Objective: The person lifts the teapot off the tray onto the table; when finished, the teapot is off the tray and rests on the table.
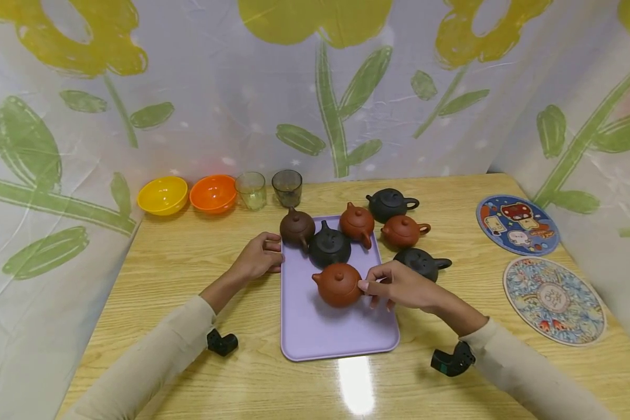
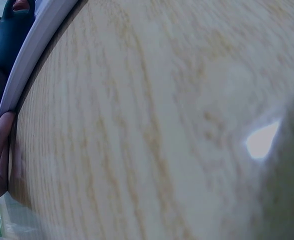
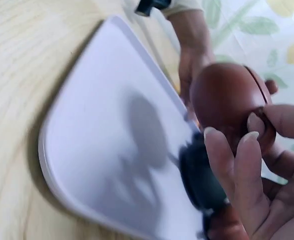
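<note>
My right hand (image 1: 404,284) pinches a reddish-brown clay teapot (image 1: 338,285) by its handle side, and the pot hangs above the lilac tray (image 1: 315,338), its shadow falling on the tray in the right wrist view. Its spout points left. At the tray's left edge is my left hand (image 1: 258,256), its fingertips gripping the rim; the left wrist view shows the fingers (image 2: 0,137) right at that rim. Toward the tray's far end stand a dark brown teapot (image 1: 297,226), a black teapot (image 1: 329,246) and another reddish teapot (image 1: 357,223).
Right of the tray stand a black teapot (image 1: 391,204), a reddish teapot (image 1: 402,231) and another black teapot (image 1: 420,262), partly behind my right hand. Yellow bowl (image 1: 163,196), orange bowl (image 1: 213,195) and two glasses (image 1: 287,188) line the back. Two round mats (image 1: 554,300) lie at right.
</note>
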Tool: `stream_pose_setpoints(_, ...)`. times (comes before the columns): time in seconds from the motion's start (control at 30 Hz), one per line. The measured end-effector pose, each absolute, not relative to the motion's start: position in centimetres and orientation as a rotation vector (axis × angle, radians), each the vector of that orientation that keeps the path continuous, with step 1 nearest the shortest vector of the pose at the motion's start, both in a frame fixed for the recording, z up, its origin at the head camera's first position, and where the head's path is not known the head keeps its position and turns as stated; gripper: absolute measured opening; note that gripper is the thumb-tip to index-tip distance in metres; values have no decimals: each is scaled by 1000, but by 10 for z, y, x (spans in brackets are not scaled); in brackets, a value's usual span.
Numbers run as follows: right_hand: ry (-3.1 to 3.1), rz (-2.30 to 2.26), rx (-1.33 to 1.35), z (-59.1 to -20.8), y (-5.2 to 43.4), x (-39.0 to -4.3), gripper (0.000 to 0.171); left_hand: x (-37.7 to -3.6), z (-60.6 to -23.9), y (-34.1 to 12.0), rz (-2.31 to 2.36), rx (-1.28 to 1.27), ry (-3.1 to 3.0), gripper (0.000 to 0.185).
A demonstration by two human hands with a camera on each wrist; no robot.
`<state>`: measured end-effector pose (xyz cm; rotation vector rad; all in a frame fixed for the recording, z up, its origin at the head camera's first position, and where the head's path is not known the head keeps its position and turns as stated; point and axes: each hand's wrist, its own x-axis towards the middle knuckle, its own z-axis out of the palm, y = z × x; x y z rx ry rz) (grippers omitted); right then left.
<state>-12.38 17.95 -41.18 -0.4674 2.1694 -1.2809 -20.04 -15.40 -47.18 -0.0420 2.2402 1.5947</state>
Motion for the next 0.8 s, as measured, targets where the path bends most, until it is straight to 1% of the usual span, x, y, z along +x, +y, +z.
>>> stream_pose_setpoints(0.23,2162,-1264,-564,-405,211,-125,29,-201,-470,-154,1606,-39,2221,55)
stream_pose_setpoints(0.53,2134,-1260,-579,-407,251,-125,29,-201,-470,-154,1606,-45,2218,55)
stream_pose_setpoints(0.8,2047,-1252,-646,-416,285,-121,19,-201,-471,-154,1603,-42,2218,55)
